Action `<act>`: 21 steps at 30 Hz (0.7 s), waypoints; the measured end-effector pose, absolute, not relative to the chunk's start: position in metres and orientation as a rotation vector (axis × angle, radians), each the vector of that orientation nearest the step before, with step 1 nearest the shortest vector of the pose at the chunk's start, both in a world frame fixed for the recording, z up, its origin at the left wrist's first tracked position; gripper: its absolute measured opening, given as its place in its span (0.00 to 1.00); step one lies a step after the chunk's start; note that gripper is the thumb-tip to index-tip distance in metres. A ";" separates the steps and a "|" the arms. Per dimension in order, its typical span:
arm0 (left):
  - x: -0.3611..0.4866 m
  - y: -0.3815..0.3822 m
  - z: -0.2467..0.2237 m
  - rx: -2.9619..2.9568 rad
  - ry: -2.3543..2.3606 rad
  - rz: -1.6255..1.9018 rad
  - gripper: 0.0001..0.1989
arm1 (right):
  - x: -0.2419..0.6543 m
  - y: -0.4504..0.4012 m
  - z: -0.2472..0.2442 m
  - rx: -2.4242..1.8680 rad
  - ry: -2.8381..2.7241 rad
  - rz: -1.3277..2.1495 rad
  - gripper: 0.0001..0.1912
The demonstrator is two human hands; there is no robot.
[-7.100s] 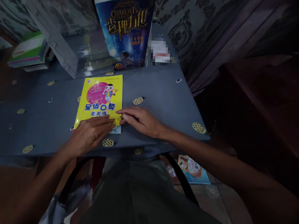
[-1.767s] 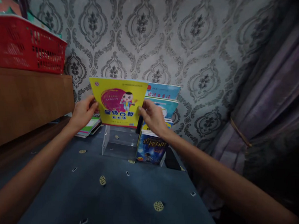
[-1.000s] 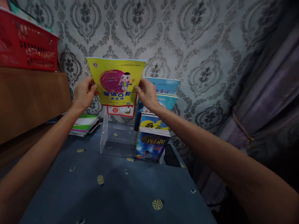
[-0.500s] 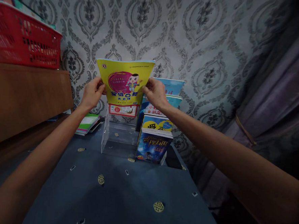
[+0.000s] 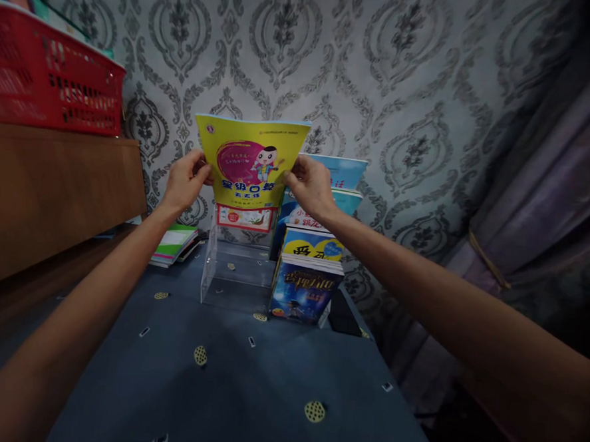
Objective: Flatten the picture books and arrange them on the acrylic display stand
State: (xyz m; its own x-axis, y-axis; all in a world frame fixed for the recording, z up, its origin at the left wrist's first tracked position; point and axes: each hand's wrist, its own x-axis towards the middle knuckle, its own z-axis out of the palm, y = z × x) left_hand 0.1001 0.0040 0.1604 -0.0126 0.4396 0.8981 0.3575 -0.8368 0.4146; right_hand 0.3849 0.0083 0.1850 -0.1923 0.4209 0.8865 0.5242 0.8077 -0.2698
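A yellow workbook (image 5: 249, 158) with a cartoon child on its cover stands upright between my hands. My left hand (image 5: 187, 181) pinches its left edge, and my right hand (image 5: 311, 187) grips the right edge. Its lower end is at the back, upper part of a clear acrylic stepped rack (image 5: 208, 269); whether it rests there I cannot tell. The red-bordered strip (image 5: 245, 218) below the cover may be part of it or another book. In the rack's right half stand several books in tiers, with a dark blue book (image 5: 303, 291) at the front and blue-covered ones (image 5: 348, 174) behind.
A red plastic basket (image 5: 54, 73) sits on a wooden cabinet (image 5: 57, 193) at left. A pile of books (image 5: 173, 243) lies beside the rack. Right of the rack is a dark flat object (image 5: 344, 315). A blue patterned cloth (image 5: 244, 398) covers the table; a curtain (image 5: 541, 189) hangs at right.
The whole view has shifted slightly, so everything appears a little further right. Both hands keep the same hold on the yellow workbook, and it stays at about the same place above the rack.
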 end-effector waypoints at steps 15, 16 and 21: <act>0.097 0.006 0.162 2.221 0.811 1.988 0.13 | 0.385 -0.004 0.175 -0.664 -1.777 -0.101 0.12; 0.097 0.007 0.162 2.228 0.825 1.983 0.14 | 0.385 -0.004 0.174 -0.665 -1.779 -0.103 0.12; 0.095 0.010 0.161 2.174 0.888 1.963 0.15 | 0.384 -0.006 0.173 -0.678 -1.775 -0.099 0.09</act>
